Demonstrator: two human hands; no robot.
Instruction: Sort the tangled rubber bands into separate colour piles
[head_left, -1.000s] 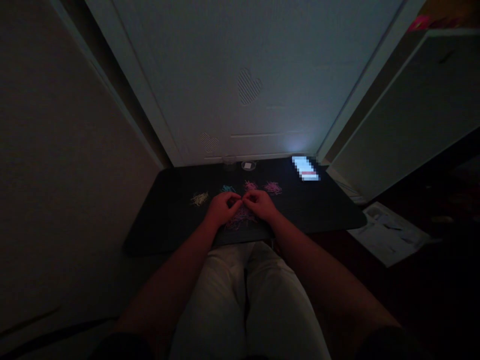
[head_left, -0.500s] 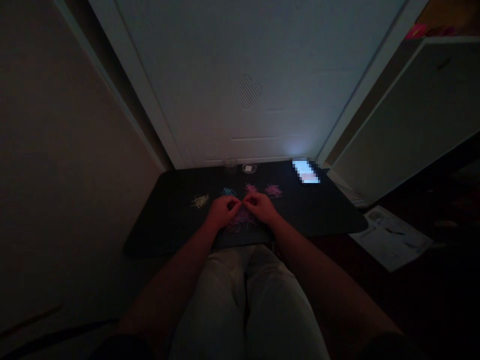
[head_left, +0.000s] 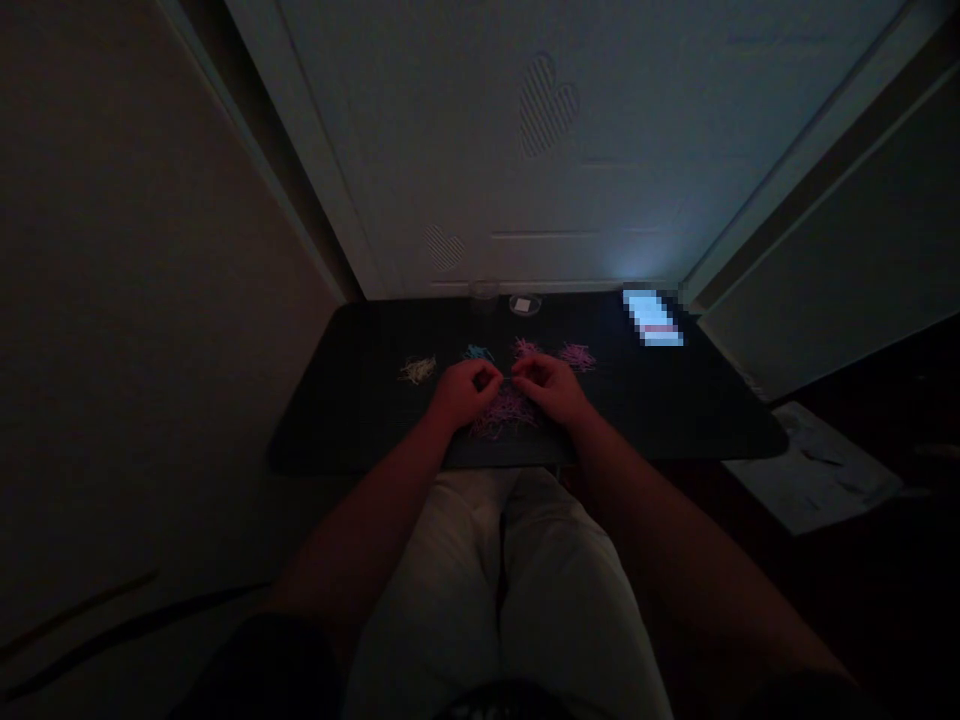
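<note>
Left hand (head_left: 466, 388) and right hand (head_left: 553, 385) pinch narrowly over the mixed pile (head_left: 504, 413), seemingly sorting; what they grip, I cannot tell

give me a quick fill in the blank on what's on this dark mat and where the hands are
1. Both hands, left hand and right hand, meet over the ____ pile of thin strands.
2. The small pile farthest left on the black mat is pale ____.
3. The glowing phone lies at the mat's far ____ corner.
4. On the door behind the mat are two striped ____ shapes.

Missing words: purple; yellow; right; heart
</note>
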